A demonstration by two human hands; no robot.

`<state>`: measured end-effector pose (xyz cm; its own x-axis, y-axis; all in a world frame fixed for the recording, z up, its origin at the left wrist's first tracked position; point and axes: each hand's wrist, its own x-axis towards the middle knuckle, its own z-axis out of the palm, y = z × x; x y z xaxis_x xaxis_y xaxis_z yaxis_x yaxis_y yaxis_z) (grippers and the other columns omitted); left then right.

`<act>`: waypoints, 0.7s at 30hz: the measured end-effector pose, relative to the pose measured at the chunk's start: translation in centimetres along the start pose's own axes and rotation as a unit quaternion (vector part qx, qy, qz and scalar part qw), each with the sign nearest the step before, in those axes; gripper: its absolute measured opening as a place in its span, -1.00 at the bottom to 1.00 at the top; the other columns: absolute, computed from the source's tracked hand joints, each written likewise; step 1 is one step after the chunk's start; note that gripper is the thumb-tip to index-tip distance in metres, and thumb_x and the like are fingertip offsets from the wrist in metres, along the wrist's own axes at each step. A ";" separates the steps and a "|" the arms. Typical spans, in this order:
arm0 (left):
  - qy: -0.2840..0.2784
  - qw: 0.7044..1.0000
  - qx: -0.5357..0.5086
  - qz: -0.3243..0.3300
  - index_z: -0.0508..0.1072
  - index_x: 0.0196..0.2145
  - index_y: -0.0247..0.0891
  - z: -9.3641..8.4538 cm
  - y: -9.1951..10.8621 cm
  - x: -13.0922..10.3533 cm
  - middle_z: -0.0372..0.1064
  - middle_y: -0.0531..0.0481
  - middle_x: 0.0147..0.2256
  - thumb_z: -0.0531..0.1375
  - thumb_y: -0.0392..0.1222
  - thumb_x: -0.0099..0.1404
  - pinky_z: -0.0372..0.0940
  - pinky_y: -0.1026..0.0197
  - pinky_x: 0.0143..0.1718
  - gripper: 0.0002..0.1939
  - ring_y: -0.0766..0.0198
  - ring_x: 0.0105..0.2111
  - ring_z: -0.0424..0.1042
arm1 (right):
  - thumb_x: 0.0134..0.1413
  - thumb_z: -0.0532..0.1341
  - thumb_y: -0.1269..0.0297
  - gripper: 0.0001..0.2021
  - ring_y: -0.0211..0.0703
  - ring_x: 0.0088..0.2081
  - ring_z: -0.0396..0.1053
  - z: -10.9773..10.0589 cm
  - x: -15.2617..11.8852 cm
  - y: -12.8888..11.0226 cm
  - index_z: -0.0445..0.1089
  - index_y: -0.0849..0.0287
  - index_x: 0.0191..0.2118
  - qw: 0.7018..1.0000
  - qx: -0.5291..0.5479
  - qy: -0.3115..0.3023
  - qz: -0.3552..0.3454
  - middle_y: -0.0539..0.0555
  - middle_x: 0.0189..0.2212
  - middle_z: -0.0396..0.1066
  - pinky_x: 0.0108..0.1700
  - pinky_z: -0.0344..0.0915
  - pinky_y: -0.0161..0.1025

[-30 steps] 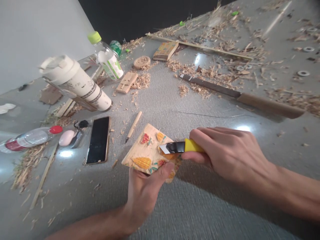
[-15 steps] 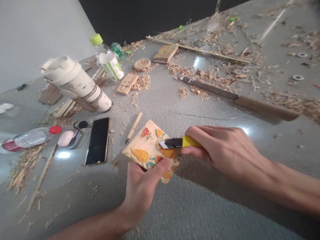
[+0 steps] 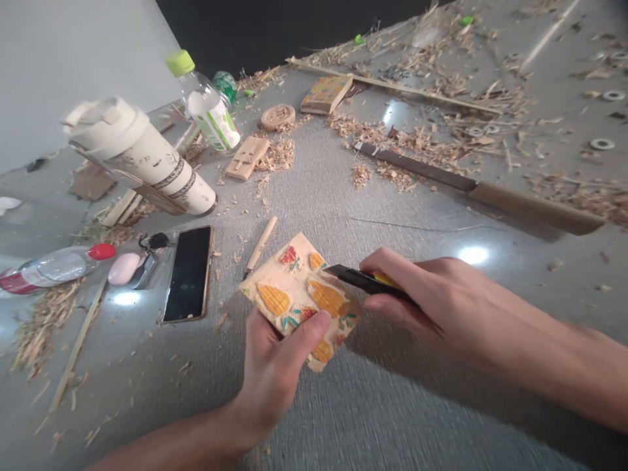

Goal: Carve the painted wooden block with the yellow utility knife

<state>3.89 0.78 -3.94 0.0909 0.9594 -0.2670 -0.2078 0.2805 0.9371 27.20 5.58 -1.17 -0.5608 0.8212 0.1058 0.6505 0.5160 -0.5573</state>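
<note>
A square carved wooden block (image 3: 297, 268), painted with orange, red and green fruit shapes, is tilted above the grey mat. My left hand (image 3: 277, 369) grips its near edge, thumb on the carved face and fingers underneath. In my right hand (image 3: 417, 294) is a black and yellow utility knife (image 3: 356, 278), its handle wrapped by my fingers. The knife's tip is at the block's upper right edge, close to a small orange shape; whether it touches, I cannot tell. Just left of the block, a wooden-handled carving tool (image 3: 261, 245) lies on the mat.
A phone (image 3: 189, 275), a tumbler (image 3: 142, 154) and plastic bottles (image 3: 209, 108) stand or lie to the left. Further back are carved wood pieces (image 3: 248, 157). A long blade with a brown handle (image 3: 534, 206) lies at right among wood shavings (image 3: 402, 170).
The knife has turned in my right hand, showing its black side, and its tip has moved up and right from the large orange shape. My left hand keeps hold of the block.
</note>
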 end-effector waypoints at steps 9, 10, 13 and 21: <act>-0.020 1.000 -0.014 -0.010 0.64 0.00 -0.19 -0.1 0.3 0.0 0.65 -0.10 -0.10 0.38 -0.14 0.37 0.59 0.16 -0.14 -0.73 0.12 -0.14 0.64 | 0.52 0.05 0.17 -0.67 -0.20 -0.64 0.38 0.7 -0.3 -0.3 0.14 0.12 0.26 0.999 -0.010 0.010 -0.032 -0.05 -0.46 0.53 -0.59 0.04 -0.28; -0.019 1.000 -0.016 -0.010 0.64 0.01 -0.17 0.0 0.3 0.0 0.65 -0.08 -0.11 0.39 -0.14 0.37 0.58 0.18 -0.14 -0.73 0.13 -0.14 0.64 | 0.50 0.06 0.21 -0.65 -0.21 -0.65 0.39 0.8 -0.3 -0.3 0.14 0.12 0.28 0.999 -0.009 0.013 -0.031 -0.06 -0.45 0.54 -0.59 0.06 -0.29; -0.008 1.000 -0.018 -0.010 0.64 0.02 -0.14 0.0 0.4 0.0 0.65 -0.07 -0.09 0.39 -0.16 0.36 0.58 0.20 -0.15 -0.72 0.16 -0.15 0.64 | 0.47 0.08 0.25 -0.61 -0.22 -0.60 0.44 0.9 -0.3 -0.4 0.16 0.08 0.33 0.999 0.009 0.020 -0.036 -0.03 -0.34 0.59 -0.57 0.15 -0.30; -0.002 1.000 -0.021 -0.009 0.64 0.02 -0.20 -0.2 0.0 0.0 0.64 -0.11 -0.07 0.39 -0.15 0.36 0.58 0.18 -0.14 -0.72 0.16 -0.17 0.63 | 0.43 0.03 0.39 -0.49 -0.13 -0.29 0.59 0.4 -0.6 -0.9 0.13 0.06 0.41 0.997 0.043 -0.011 -0.055 0.17 0.06 0.57 -0.34 0.42 -0.23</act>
<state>3.65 0.75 -3.95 0.0983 0.9543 -0.2823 -0.2467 0.2982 0.9221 26.73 4.57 -1.03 -0.6382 0.7547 0.1522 0.5386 0.5789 -0.6122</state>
